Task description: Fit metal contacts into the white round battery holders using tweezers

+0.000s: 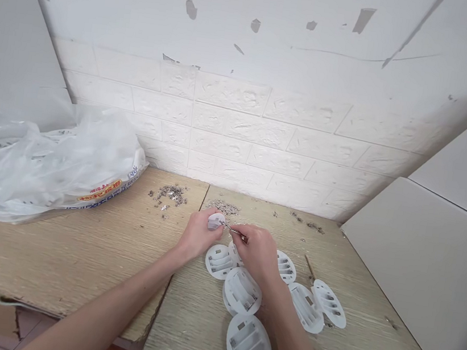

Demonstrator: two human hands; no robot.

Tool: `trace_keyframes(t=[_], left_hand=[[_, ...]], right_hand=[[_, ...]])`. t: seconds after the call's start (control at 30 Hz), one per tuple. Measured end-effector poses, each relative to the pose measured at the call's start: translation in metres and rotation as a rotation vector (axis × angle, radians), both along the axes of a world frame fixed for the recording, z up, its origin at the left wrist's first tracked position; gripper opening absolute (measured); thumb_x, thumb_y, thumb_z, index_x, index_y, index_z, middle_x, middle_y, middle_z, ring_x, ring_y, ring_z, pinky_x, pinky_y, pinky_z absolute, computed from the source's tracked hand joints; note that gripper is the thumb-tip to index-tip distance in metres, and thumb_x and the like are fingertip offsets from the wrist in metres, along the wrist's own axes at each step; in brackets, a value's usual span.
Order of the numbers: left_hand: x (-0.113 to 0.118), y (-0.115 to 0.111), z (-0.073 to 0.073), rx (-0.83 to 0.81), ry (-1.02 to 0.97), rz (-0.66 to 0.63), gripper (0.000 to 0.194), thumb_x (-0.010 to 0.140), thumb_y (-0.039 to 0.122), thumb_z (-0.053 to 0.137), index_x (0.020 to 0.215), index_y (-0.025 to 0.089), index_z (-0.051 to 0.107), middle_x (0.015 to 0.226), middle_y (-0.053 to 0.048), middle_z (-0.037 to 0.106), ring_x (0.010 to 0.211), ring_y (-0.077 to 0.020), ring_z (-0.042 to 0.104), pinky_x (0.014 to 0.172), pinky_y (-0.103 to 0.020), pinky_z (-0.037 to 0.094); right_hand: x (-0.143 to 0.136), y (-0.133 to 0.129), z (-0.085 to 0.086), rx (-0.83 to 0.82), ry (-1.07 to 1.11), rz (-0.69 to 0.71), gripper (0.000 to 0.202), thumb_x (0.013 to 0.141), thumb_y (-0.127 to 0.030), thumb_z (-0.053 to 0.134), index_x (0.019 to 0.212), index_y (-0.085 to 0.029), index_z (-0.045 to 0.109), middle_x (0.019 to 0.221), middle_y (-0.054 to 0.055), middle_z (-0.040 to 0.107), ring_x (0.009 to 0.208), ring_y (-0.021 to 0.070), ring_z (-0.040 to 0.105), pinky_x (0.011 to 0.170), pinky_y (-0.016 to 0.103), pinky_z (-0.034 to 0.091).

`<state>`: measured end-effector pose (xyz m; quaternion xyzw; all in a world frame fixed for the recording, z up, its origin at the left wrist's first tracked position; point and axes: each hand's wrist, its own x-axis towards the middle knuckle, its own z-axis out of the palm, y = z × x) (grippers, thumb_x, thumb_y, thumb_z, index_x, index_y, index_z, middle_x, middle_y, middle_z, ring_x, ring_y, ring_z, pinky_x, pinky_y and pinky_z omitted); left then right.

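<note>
My left hand (pixel 197 232) is closed on a small white round plastic battery holder (pixel 216 221), held up off the table. In my right hand (pixel 256 247) is a thin metal tool that looks like tweezers (pixel 232 229); its tip meets the face of the holder. Whether a small part sits at that tip is too small to tell. Around and below my right hand lie several more battery holders (pixel 249 349), some overlapping, with battery slots facing up. Behind my hands is a pile of tiny metal pieces (pixel 224 207).
A second heap of small metal contacts (pixel 173 194) lies on the left board. At the far left rests a clear plastic bag (pixel 55 157) with white contents. A thin brown stick (pixel 310 266) lies beside the right holders. A white brick-pattern wall (pixel 240 127) closes the back.
</note>
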<state>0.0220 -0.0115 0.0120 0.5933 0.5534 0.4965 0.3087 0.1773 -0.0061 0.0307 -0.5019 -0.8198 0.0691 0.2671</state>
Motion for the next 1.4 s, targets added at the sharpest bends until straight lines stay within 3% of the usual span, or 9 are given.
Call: trace_keyframes(t=[0.6,0.83,1.4], left_hand=[[-0.001,0.001,0.007,-0.051,-0.06,0.036,0.013,0.069,0.022,0.058,0.079,0.015,0.061,0.071,-0.002,0.065,0.057,-0.0147,0.064,0.055,-0.025,0.053],[0.003,-0.002,0.004,-0.02,0.016,-0.009,0.013,0.068,0.019,0.056,0.08,0.016,0.062,0.071,-0.001,0.064,0.062,-0.0143,0.062,0.057,-0.024,0.051],[0.001,-0.002,0.008,-0.058,-0.032,-0.028,0.015,0.069,0.021,0.058,0.083,0.016,0.062,0.074,-0.002,0.066,0.063,-0.0151,0.065,0.058,-0.024,0.053]], right_hand=[[-0.001,0.0,0.001,0.006,-0.007,0.021,0.023,0.086,-0.024,0.05,0.088,-0.027,0.073,0.075,0.001,0.071,0.065,0.0141,0.06,0.055,0.023,0.031],[-0.002,-0.001,0.0,-0.016,-0.013,0.026,0.023,0.086,-0.024,0.051,0.092,-0.028,0.073,0.08,0.001,0.072,0.071,0.0147,0.062,0.056,0.024,0.032],[-0.003,-0.003,0.002,-0.131,-0.09,0.05,0.028,0.089,-0.02,0.04,0.104,-0.026,0.063,0.078,0.002,0.067,0.067,0.013,0.058,0.055,0.022,0.028]])
